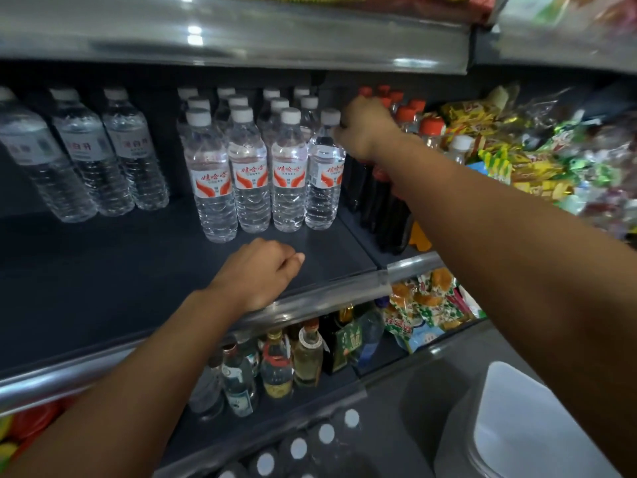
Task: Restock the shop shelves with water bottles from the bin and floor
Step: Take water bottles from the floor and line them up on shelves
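Several clear water bottles with white caps and red-and-white labels stand in rows on the dark shelf [103,270]. My right hand [365,129] grips the neck of the rightmost front bottle [324,181], which stands upright on the shelf beside its neighbours. My left hand [262,270] rests on the shelf near its front rail, fingers curled and holding nothing. Three taller plain water bottles [86,153] stand at the left of the same shelf. More white-capped bottles [298,448] are visible from above at the bottom of the view.
Dark bottles with red caps [389,208] stand right of the water rows. Snack packets [517,157] fill the shelf further right. The lower shelf holds small glass bottles [275,367]. A pale plastic bin [517,426] sits at the lower right. The metal shelf above [241,32] overhangs.
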Available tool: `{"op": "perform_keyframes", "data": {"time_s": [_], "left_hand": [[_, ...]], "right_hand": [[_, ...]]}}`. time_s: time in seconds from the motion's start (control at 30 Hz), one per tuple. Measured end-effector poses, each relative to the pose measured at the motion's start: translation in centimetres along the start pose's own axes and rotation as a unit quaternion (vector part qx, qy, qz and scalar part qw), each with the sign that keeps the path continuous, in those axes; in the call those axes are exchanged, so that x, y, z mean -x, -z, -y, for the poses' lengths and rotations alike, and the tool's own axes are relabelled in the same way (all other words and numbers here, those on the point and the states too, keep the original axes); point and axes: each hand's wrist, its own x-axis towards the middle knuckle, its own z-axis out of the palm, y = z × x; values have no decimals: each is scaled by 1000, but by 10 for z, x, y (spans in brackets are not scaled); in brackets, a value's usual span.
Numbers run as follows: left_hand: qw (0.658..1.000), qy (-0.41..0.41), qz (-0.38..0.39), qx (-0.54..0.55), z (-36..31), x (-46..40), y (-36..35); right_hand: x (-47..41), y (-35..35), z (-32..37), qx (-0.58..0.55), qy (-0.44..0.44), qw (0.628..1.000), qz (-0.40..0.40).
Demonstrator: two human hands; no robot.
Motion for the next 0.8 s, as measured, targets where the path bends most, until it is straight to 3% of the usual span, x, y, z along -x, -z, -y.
{"op": "perform_keyframes", "data": {"time_s": [0.2,0.43,0.8], "left_hand": [[999,0,34,21,-23,25,-9],[993,-18,109,51,-28,75,-86],[961,-17,276,19,-8,160,-201]], "right_hand": [[108,-18,1,-37,21,999,27],[248,-78,1,-52,18,996,73],[429,-201,-22,-77,-135,940,304]]}}
